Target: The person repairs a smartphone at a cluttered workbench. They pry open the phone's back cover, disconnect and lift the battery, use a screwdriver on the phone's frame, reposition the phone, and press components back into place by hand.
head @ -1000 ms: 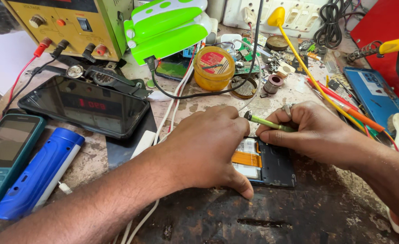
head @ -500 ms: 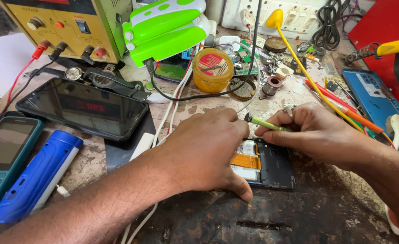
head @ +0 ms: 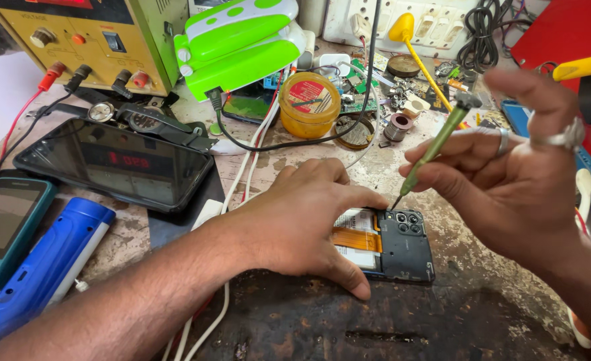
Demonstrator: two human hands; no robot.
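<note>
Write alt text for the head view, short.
Left hand presses down on an opened phone on a cluttered bench, while right hand holds a green screwdriver with its tip at the phone's top edge.

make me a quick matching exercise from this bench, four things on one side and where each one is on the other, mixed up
Things:
1. green screwdriver
2. opened phone
3. blue torch
4. yellow jar

Places:
A. lying flat near the left edge of the bench
B. standing behind the left hand, near the green lamp
C. held in the right hand, tip down
D. pressed down under the left hand

Pairs: 1-C, 2-D, 3-A, 4-B
</note>
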